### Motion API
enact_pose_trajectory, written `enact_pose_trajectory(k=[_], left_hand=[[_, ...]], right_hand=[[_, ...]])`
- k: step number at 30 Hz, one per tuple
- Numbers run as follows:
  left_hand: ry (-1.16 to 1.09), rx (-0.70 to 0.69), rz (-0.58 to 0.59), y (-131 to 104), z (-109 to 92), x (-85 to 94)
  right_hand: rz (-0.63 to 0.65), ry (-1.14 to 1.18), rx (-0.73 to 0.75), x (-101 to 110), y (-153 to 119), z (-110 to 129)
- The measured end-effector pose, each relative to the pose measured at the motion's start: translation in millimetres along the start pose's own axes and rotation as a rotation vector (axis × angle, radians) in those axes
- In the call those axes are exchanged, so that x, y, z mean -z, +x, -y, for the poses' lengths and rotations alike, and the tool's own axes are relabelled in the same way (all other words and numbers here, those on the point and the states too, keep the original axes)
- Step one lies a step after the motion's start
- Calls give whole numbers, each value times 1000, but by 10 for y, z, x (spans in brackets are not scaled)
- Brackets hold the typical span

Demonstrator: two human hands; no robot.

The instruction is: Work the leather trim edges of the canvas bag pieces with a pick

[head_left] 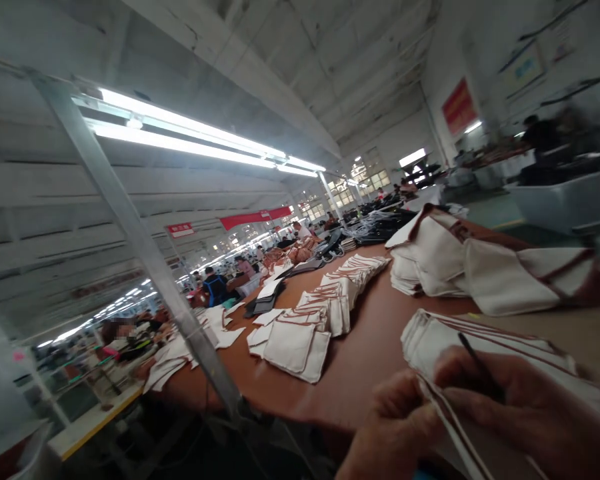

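At the lower right, a cream fabric piece with brown edging (455, 433) is pinched between my two hands. My left hand (400, 420) grips its edge from the left, thumb and fingers closed. My right hand (525, 400) closes on the same edge from the right. A slim dark tool (473, 360) sticks up from the right hand; its exact kind cannot be made out. Just behind my hands lies a fanned stack of similar cream pieces (430, 330), partly covered by the right hand. The lower part of the held piece runs out of view.
Overlapping rows of cream pieces (290, 343) lie on the brown tabletop (365, 373). A larger cream heap (440, 260) sits at the right. A slanted metal post (155, 267) stands at the table's left edge, below tube lights (190, 137). People work farther back.
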State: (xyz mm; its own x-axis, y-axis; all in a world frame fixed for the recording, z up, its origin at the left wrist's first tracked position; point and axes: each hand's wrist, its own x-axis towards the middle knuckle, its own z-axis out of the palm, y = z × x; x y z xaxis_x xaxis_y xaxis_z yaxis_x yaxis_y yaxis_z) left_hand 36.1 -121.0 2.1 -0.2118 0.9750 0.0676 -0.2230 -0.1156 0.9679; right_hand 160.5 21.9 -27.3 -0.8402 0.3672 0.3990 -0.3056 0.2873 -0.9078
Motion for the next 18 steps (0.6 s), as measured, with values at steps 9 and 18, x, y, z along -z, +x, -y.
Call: enact_pose_trajectory(k=[9, 18], left_hand=[[886, 48, 5, 62, -77, 306], [670, 237, 4, 95, 657, 365]], right_hand=[[106, -514, 127, 143, -143, -270], [84, -490, 28, 230, -515, -626]])
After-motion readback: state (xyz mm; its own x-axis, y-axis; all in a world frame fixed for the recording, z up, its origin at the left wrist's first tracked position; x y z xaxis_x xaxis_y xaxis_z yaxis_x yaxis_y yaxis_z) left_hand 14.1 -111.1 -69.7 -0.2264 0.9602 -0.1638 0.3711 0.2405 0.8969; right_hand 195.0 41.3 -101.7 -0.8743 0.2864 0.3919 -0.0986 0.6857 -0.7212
